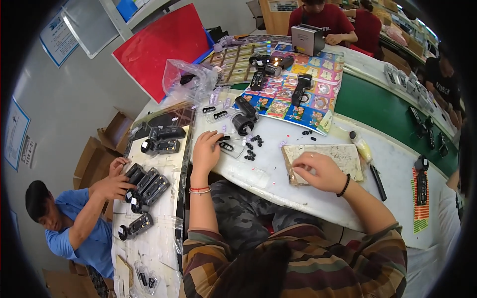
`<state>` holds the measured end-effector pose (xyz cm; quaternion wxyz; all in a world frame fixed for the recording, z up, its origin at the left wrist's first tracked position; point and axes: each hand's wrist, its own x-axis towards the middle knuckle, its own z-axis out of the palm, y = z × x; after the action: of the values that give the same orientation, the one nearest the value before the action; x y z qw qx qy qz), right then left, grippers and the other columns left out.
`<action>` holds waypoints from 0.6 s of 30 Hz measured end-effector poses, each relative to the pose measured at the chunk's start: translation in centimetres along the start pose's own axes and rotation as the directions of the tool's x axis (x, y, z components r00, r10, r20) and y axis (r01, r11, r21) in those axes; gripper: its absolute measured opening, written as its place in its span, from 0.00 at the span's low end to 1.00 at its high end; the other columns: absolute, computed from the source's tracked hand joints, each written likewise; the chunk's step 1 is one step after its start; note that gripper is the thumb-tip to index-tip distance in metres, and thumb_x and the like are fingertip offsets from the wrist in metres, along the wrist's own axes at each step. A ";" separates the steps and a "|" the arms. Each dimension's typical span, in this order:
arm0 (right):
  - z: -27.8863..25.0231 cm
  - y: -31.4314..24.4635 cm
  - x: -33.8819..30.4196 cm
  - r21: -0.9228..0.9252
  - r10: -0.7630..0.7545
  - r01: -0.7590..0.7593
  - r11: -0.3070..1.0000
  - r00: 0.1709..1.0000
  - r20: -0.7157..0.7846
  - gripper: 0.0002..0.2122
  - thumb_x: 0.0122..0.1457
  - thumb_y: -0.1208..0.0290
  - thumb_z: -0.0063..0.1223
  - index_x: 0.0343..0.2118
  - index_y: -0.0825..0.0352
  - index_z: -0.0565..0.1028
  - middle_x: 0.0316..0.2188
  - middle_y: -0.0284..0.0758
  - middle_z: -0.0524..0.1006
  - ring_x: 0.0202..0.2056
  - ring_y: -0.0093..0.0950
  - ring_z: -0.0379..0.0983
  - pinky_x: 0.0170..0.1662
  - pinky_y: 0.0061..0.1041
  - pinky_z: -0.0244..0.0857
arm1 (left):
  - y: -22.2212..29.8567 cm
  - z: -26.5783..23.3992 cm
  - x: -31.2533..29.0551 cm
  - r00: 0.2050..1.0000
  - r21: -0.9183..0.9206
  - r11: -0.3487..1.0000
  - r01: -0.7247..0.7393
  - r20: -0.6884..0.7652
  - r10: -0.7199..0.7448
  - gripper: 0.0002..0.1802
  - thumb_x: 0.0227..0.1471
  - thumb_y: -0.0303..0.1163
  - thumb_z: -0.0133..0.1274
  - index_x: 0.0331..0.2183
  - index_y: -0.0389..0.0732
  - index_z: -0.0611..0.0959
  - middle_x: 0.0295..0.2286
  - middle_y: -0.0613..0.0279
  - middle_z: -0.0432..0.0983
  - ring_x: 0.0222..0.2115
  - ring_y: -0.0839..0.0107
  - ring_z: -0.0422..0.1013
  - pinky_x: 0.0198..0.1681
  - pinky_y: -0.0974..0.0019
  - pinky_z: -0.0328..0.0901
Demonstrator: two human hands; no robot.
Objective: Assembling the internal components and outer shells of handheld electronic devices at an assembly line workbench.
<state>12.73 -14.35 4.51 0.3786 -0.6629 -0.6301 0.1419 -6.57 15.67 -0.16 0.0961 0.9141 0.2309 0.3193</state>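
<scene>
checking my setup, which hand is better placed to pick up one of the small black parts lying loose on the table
Left, probably. The left hand already rests by the small black parts, fingers on a clear plastic piece beside them. The right hand lies on the worn pad, farther away.

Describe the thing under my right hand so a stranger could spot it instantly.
Start at the white table and find the right hand with its black bead bracelet. Under its fingertips lies a flat pad, pale, scuffed and rectangular. Unlike the small black parts near the left hand, it is large and light-coloured.
</scene>
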 end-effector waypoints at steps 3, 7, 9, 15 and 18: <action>0.6 1.5 3.2 -0.118 -0.142 0.133 0.984 0.987 -0.076 0.07 0.55 0.69 0.49 0.34 0.63 0.76 0.32 0.35 0.75 0.37 0.34 0.71 0.40 0.31 0.66 | 0.2 -1.1 -0.5 0.994 0.057 0.997 -0.051 -0.093 0.057 0.16 0.43 0.21 0.50 0.37 0.41 0.81 0.39 0.57 0.75 0.44 0.56 0.67 0.48 0.60 0.62; 3.1 3.7 9.3 -0.145 -0.007 0.008 0.989 1.000 0.009 0.07 0.52 0.67 0.51 0.30 0.63 0.78 0.31 0.37 0.77 0.35 0.35 0.73 0.40 0.31 0.66 | 2.9 -3.1 -3.1 0.986 -0.006 1.000 0.028 -0.164 -0.029 0.16 0.46 0.20 0.49 0.39 0.42 0.81 0.38 0.56 0.75 0.42 0.56 0.68 0.47 0.60 0.62; 4.8 5.4 12.1 -0.146 0.158 -0.156 0.977 0.987 0.002 0.10 0.48 0.63 0.55 0.27 0.64 0.79 0.28 0.39 0.78 0.32 0.36 0.74 0.38 0.32 0.67 | 5.0 -3.2 -5.3 0.969 -0.009 1.000 -0.002 -0.247 -0.001 0.16 0.47 0.20 0.50 0.40 0.41 0.80 0.37 0.55 0.75 0.42 0.56 0.68 0.47 0.60 0.62; 7.2 6.6 14.7 -0.219 0.289 -0.274 0.937 0.957 0.039 0.15 0.41 0.59 0.63 0.25 0.67 0.77 0.27 0.39 0.78 0.32 0.34 0.74 0.37 0.29 0.68 | 10.3 -2.7 -9.3 0.986 -0.132 0.986 -0.103 -0.144 0.084 0.20 0.42 0.18 0.52 0.40 0.42 0.81 0.37 0.59 0.76 0.41 0.58 0.69 0.46 0.60 0.64; 6.6 6.8 14.0 0.097 0.226 -0.224 0.970 0.974 -0.017 0.11 0.43 0.66 0.63 0.26 0.67 0.76 0.25 0.37 0.77 0.29 0.30 0.75 0.35 0.26 0.68 | 13.1 -1.5 -8.2 0.980 -0.185 0.963 -0.197 -0.059 0.189 0.22 0.39 0.18 0.52 0.41 0.44 0.81 0.39 0.62 0.75 0.42 0.59 0.68 0.46 0.61 0.63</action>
<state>15.61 1.56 -0.51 0.4001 -0.7133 -0.5380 0.2042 -8.45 0.32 0.81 0.1467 0.9121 0.1109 0.3663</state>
